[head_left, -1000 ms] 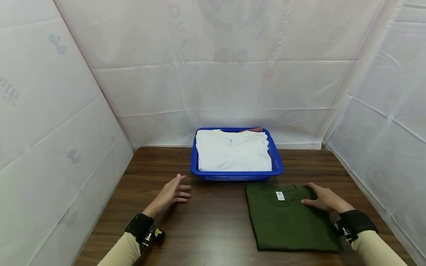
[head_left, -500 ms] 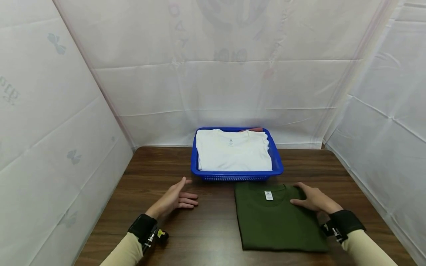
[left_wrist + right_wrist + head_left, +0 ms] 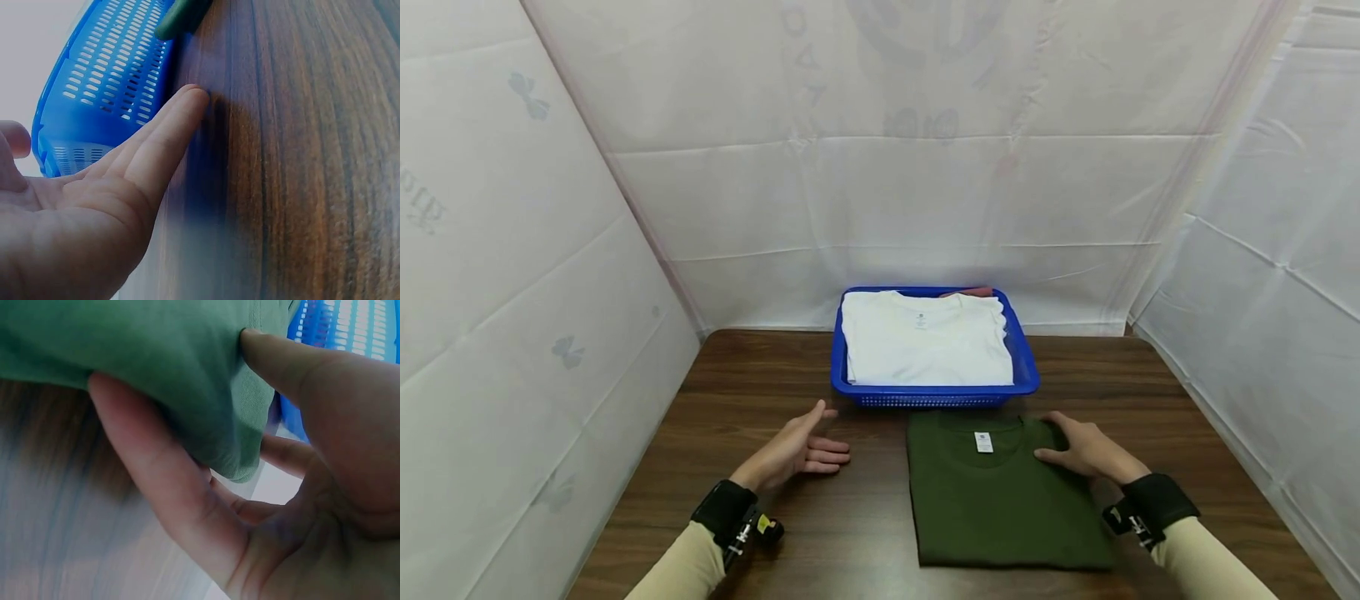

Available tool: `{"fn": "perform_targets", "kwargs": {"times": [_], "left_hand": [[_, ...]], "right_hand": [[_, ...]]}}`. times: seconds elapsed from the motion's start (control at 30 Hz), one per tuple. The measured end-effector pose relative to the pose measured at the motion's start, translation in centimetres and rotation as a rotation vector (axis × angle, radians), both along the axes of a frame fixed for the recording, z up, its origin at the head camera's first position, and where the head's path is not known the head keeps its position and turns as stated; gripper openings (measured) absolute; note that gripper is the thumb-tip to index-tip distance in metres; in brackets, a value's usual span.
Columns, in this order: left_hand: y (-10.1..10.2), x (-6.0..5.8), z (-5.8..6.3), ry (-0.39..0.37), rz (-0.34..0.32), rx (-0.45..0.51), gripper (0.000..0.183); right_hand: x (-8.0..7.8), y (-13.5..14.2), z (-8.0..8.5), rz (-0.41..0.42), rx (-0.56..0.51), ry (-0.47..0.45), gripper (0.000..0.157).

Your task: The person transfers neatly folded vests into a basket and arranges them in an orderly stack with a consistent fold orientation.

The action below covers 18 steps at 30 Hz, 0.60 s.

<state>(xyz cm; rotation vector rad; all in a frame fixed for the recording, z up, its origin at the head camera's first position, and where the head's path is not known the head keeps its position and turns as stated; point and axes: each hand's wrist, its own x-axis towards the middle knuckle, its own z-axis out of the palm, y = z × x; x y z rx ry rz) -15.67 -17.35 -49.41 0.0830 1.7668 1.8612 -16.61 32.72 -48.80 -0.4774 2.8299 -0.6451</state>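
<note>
A dark green folded T-shirt lies flat on the table in front of the basket, its white neck label facing up. My right hand grips its right edge near the far corner. In the right wrist view the thumb presses on top of the green cloth, while the other fingers curl along and partly beneath the edge. My left hand hovers at the table, left of the T-shirt, with straight fingers and nothing held. The left wrist view shows that palm with a bit of green cloth beyond the fingertips.
A blue perforated basket stands at the back of the wooden table. Inside it lies a white folded T-shirt, with a reddish cloth peeking out behind. White sheeting encloses the back and both sides.
The green T-shirt has slid left across the table along with my right hand. My left hand has shifted slightly right and turned its palm more upward. The basket stays put.
</note>
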Motion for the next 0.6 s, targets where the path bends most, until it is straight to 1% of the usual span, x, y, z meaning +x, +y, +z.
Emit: {"fn": "perform_targets", "kwargs": {"times": [0.1,0.23,0.47,0.6], "left_hand": [[0.2,0.0,0.0,-0.001,-0.018,-0.002,0.089],[0.4,0.1,0.1,-0.002,-0.051,-0.003,0.086],[0.4,0.1,0.1,-0.022,-0.080,0.016,0.087],[0.5,0.1,0.1,-0.031,-0.083,0.027,0.086]], "right_hand": [[0.2,-0.7,0.0,0.000,-0.012,0.002,0.066],[0.3,-1.5,0.2,-0.007,-0.022,-0.003,0.066],[0.4,-3.0,0.0,-0.011,-0.029,-0.035,0.069],[0.3,-3.9,0.0,-0.027,-0.031,-0.053,0.070]]}}
